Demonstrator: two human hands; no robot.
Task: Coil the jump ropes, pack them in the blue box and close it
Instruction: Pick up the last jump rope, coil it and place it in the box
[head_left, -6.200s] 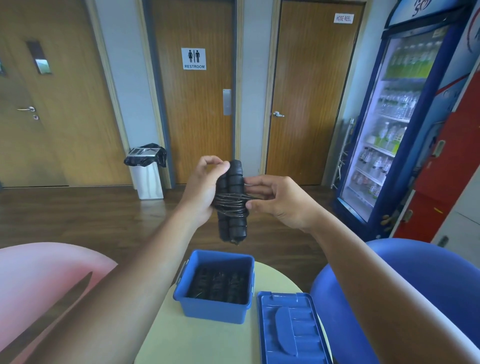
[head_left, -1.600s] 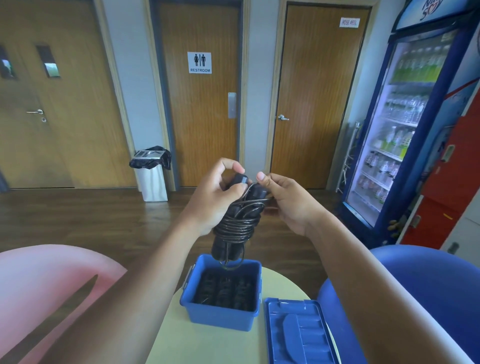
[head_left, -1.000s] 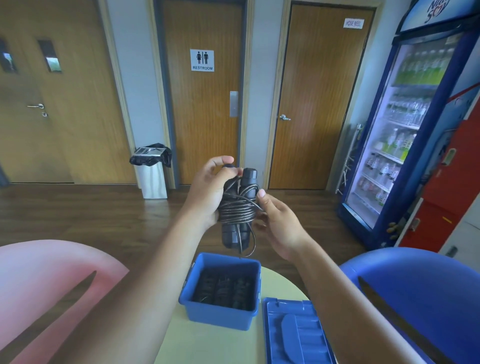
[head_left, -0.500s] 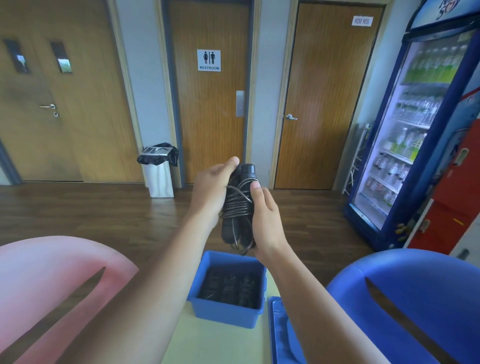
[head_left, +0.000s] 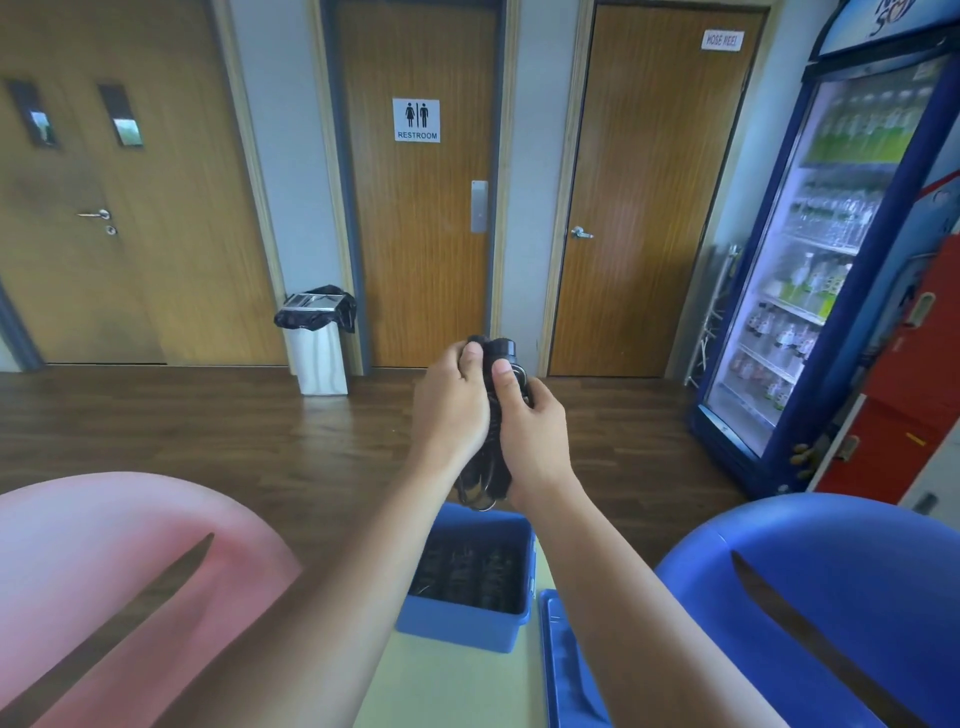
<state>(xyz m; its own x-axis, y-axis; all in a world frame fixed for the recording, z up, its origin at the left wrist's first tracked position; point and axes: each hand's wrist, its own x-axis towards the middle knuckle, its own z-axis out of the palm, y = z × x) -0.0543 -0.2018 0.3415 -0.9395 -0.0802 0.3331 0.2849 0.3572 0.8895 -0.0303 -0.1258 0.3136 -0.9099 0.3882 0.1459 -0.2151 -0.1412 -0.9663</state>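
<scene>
We clasp the upright rope bundle (head_left: 493, 415) in both hands, left (head_left: 451, 405) and right (head_left: 530, 431), with the open box (head_left: 462, 626) straight below.

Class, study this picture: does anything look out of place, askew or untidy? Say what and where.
One thing: a loose loop of cord dangles below the coiled black jump rope gripped by the left hand and right hand, just above the open blue plastic box. It is not tucked into the coil. Nothing else stands out.
</scene>
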